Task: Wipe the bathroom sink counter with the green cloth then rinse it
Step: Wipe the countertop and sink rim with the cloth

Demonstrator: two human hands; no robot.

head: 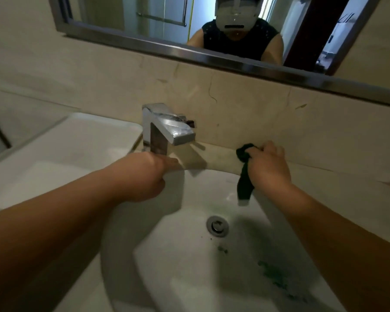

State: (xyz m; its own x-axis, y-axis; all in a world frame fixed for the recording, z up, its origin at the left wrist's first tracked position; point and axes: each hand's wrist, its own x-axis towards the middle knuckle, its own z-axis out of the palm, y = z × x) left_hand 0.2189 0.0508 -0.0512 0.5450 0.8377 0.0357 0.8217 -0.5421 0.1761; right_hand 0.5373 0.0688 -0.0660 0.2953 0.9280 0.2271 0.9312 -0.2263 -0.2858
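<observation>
A beige stone bathroom counter [324,183] ran beneath a mirror [122,14]. The right hand [268,167] curled round the bunched green cloth [244,154] at the far ledge, with a tail of the cloth dangling over the sink [189,255]. The left hand [151,174] rested flat, fingers straight and holding nothing, beside the faucet [167,129]. The cloth looked soft, light and limp, and probably handled best gripped in a wad.

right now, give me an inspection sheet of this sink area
surface: beige stone counter with a white basin set in it.
job's things: green cloth bunched on the counter's back ledge, tail hanging into the basin.
clutter: green specks in the basin, near the drain.
hands: right hand grips the cloth; left hand rests beside the faucet, fingers straight.
cables: nothing seen.
surroundings: mirror above the backsplash.
</observation>
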